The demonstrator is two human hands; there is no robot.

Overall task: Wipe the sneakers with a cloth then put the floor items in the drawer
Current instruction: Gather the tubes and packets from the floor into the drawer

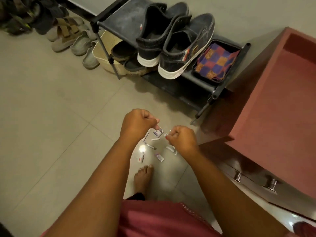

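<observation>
Tiled floor [51,108]: small white packets [158,133] scattered (some red-marked).

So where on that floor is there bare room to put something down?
The grey tiled floor lies bare left of the left hand, below the row of beige sandals. It is crowded with small white items between both hands, and the black metal shoe rack and open reddish-brown wooden drawer block the right.

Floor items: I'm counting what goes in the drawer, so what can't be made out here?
- Small floor items, head view: too small and blurred to identify or count.
- Left hand and right hand: curled fingers hide what they hold.
- Open drawer: cut off by the right edge.
</observation>
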